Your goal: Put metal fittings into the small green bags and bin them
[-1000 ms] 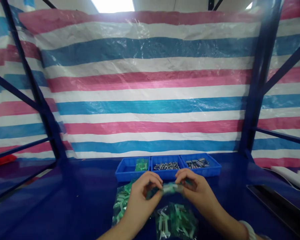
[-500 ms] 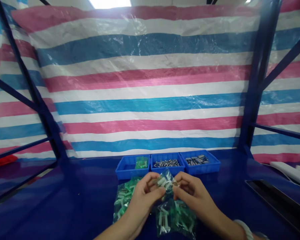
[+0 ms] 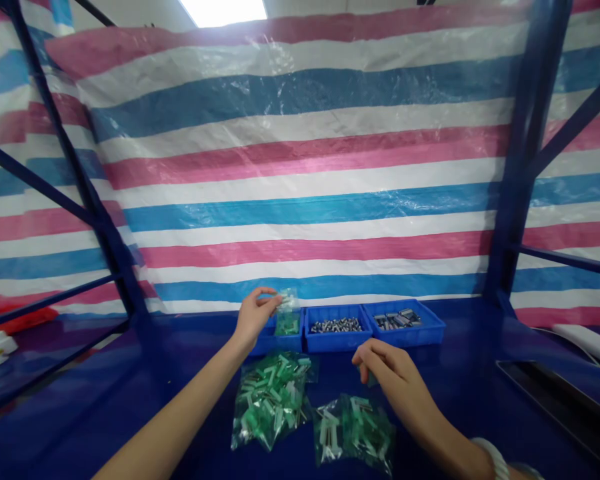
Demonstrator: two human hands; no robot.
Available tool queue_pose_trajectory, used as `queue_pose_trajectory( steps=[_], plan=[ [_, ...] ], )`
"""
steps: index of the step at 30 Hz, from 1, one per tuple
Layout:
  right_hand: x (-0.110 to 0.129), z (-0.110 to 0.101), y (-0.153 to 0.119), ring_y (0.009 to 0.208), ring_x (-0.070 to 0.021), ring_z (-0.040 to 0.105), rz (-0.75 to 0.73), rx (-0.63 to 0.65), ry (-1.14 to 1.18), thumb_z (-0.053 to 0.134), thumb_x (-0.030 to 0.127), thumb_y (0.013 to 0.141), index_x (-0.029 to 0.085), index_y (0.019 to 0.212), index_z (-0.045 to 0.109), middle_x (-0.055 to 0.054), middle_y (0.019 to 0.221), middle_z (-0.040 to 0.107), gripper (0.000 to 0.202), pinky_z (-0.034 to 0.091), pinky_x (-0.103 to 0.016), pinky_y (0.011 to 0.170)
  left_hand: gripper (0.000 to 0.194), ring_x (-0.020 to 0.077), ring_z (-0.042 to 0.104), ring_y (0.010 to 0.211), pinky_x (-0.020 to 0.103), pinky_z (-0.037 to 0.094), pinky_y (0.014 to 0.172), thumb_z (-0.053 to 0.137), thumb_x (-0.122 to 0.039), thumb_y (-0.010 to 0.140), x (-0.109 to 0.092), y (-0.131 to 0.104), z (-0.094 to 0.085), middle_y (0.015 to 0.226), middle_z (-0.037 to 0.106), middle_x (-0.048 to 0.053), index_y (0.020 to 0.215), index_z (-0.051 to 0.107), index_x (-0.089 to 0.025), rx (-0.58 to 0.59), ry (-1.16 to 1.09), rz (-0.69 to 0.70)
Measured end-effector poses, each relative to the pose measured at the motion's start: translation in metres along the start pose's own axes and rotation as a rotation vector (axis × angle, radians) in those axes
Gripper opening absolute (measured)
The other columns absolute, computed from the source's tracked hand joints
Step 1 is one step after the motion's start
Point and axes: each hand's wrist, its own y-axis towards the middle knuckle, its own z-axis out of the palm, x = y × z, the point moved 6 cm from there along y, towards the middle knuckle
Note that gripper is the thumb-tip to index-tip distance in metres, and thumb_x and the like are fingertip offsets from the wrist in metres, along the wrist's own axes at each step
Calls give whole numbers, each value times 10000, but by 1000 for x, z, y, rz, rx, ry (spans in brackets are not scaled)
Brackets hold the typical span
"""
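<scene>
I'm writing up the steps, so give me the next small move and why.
Probably lower the small clear bag into the leftmost blue bin and release it: the left hand's fingertips pinch it at that bin, where a green-filled bag already sits.

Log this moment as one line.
left hand: holding small clear bag at left blue bin | right hand: near bag of green parts, grip unclear

The left arm is stretched out, and the left hand is pinching. The right hand is nearer, with bent fingers.
</scene>
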Motion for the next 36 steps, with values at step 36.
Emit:
queue_pose_trajectory(
  steps=[36],
  plan=[
    [-16,-39,26,464,-90,346,169,-139,243,576,402,731,166,722,652,-13,626,543,249,182,-223,395,271,236,617,753,359,470,760,644,-344,671,10,-5,20,914,661,92,895,749,-235,340,561,236]
  ],
)
